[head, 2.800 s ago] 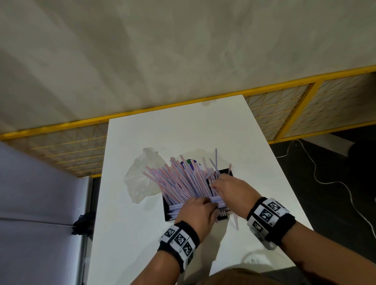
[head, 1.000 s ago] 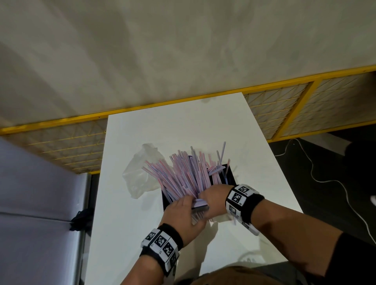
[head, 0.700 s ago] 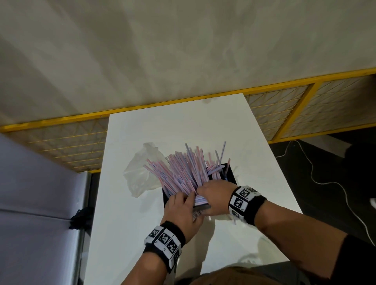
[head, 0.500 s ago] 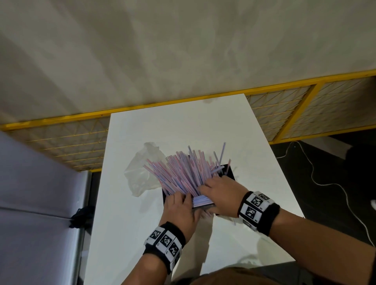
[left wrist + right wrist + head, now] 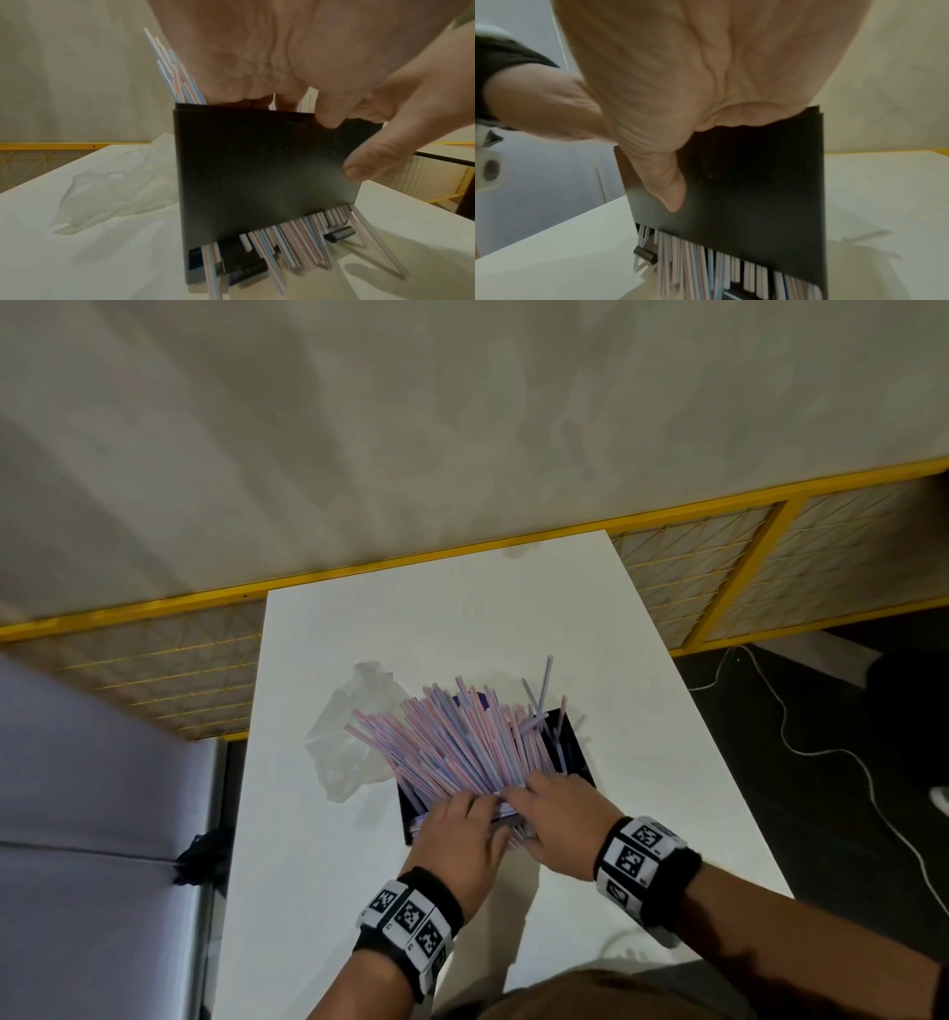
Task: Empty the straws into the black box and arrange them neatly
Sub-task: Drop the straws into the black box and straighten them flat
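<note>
A black box (image 5: 576, 752) stands on the white table (image 5: 436, 618), with several pink, blue and white striped straws (image 5: 462, 742) fanned out of it, leaning away and to the left. My left hand (image 5: 462, 819) lies over the near rim with its fingers on the straw ends. Beside it my right hand (image 5: 544, 798) rests on the straws too. In the right wrist view its thumb presses flat on the box's outer wall (image 5: 757, 182). Straw ends (image 5: 295, 243) poke out under the near wall (image 5: 257, 172).
A crumpled clear plastic bag (image 5: 349, 737) lies just left of the box. A yellow mesh fence (image 5: 719, 567) runs behind the table. A white cable (image 5: 801, 747) trails on the dark floor at right. A grey surface (image 5: 77, 814) sits to the left.
My right hand has drawn back from across the box to its near right side. The left hand has slid up onto the straw ends. The fan of straws has tightened slightly.
</note>
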`<control>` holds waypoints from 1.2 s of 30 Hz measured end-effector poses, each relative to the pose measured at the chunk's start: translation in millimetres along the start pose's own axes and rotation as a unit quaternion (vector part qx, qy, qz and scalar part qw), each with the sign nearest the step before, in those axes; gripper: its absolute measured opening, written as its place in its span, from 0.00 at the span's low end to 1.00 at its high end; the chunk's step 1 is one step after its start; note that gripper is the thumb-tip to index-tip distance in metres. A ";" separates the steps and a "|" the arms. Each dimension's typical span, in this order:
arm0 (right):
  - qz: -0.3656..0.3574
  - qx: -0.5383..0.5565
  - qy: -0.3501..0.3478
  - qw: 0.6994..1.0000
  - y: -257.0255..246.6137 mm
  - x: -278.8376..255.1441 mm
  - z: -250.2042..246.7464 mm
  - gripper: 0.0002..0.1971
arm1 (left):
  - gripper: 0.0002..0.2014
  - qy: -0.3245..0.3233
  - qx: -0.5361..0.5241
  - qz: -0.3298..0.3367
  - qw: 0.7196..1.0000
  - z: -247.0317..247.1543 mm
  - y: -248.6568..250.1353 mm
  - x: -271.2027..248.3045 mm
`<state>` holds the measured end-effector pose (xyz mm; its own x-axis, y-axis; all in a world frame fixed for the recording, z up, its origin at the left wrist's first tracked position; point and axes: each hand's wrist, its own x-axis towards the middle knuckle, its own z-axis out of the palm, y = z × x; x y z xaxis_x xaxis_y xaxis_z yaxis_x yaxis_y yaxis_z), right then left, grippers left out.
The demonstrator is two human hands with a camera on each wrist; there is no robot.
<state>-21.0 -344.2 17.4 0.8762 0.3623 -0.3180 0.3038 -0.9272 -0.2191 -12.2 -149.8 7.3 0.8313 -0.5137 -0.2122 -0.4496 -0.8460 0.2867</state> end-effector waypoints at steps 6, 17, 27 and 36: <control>-0.010 0.068 0.008 0.998 11.2 3.1 -15.3 0.26 | 0.25 -0.027 -0.117 0.001 0.993 -6.2 -0.9 8.7; 0.040 0.248 0.058 0.966 19.9 -47.8 -15.3 0.12 | 0.07 0.094 -0.089 0.001 0.992 -38.1 -12.4 -7.8; 0.359 0.375 0.022 0.854 53.3 -25.8 73.2 0.14 | 0.15 0.032 -0.119 -0.037 0.992 -35.8 -13.1 -15.8; 0.358 0.474 0.063 0.802 64.3 3.0 88.5 0.13 | 0.14 0.013 -0.139 -0.024 0.990 -36.2 -16.5 -13.5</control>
<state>-32.0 -394.4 -79.3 0.7484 -0.2990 -0.5921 -0.6624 -0.3830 -0.6438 -4.2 -123.8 39.2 0.8595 -0.4668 -0.2080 -0.3056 -0.7957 0.5230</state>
